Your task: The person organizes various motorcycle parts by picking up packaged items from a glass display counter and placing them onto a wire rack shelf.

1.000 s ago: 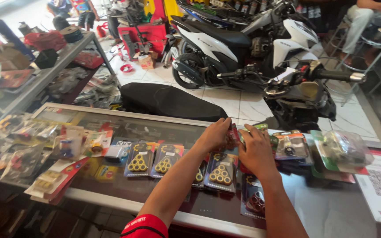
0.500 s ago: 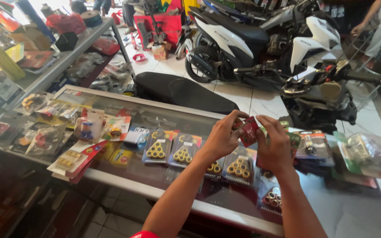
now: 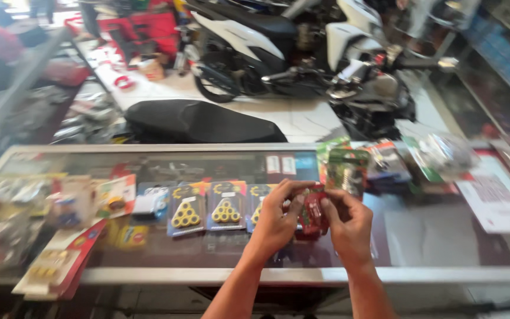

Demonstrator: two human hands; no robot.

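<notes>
Hands meet over the glass counter (image 3: 432, 236); the left hand (image 3: 278, 218) and right hand (image 3: 349, 227) both pinch a small red packet (image 3: 313, 211) between them, fingers curled shut around its edges, thumbs on top; the packet sits just above the counter, near its front edge, at the middle; beside the left hand lies a row of blue packs (image 3: 205, 207) with yellow rollers stacked in triangles, flat on the glass; just behind the packet stands a green pack (image 3: 346, 168); clear bags (image 3: 444, 155) sit further right, a white sheet (image 3: 497, 198) beyond them; past the counter, a black seat (image 3: 199, 121) lies on the tiled floor, scooters (image 3: 249, 41) parked behind it
</notes>
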